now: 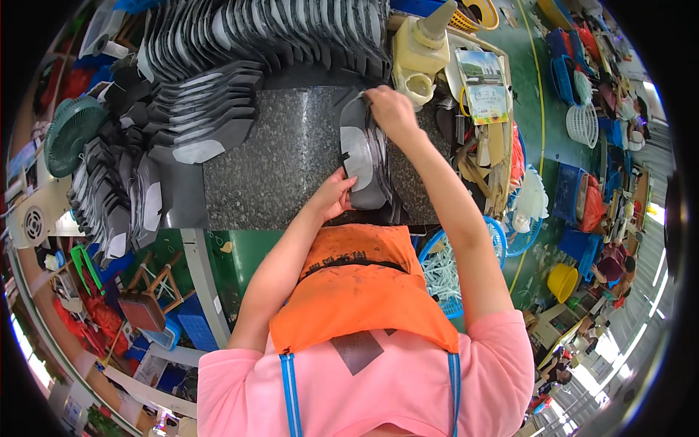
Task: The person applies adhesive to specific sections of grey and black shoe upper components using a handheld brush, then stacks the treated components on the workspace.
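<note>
A curved dark-grey shoe-upper piece with a pale patch lies at the right of the speckled worktop, on top of several like pieces. My left hand is closed on its near left edge, thumb on the upper face. At the far end, my right hand has its fingers pinched together on the piece's tip; the fingertips are partly hidden. To the left on the worktop lies a fanned stack of similar pieces. A longer row of them runs along the back.
Right of my hands stand a cream bottle with a nozzle and a tray edge holding a booklet and scraps. A blue basket of white strips is by my right elbow. More pieces and a green fan are far left.
</note>
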Motion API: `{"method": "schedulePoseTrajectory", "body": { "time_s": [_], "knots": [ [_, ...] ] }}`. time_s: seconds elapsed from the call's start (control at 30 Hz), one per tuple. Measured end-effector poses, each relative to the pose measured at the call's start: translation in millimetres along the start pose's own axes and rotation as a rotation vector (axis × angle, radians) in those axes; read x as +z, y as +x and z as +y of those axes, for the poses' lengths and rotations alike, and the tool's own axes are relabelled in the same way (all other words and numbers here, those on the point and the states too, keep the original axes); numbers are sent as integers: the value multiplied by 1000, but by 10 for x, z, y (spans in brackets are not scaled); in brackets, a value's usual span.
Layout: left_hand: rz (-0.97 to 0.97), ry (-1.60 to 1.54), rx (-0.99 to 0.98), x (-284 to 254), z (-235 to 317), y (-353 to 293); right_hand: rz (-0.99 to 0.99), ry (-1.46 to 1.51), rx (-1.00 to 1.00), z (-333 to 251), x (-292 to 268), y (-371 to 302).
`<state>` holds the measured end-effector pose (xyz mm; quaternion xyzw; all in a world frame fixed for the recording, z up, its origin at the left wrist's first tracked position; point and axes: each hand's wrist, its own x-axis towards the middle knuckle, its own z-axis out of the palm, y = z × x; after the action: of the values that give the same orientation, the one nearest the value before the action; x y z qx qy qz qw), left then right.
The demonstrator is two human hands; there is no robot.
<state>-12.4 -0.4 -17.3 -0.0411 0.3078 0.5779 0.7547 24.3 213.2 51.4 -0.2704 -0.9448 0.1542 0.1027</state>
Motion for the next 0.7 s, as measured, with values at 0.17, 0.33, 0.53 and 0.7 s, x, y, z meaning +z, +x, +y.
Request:
{"method": "schedulePoseTrajectory", "body": {
  "time_s": [0.17,0.33,0.53,0.7],
  "knots": [
    [121,121,-14,258,290,-203,174,-98,280,346,-540,33],
    [59,120,280,466,517,-387,97,-23,290,1199,-235,29],
    [479,-379,926,-78,742,-1168,142,30,259,1077,-476,-127],
    [610,-668,1102,-644,1072,-1215,163,50,268,952,-537,-125]
  ]
}}
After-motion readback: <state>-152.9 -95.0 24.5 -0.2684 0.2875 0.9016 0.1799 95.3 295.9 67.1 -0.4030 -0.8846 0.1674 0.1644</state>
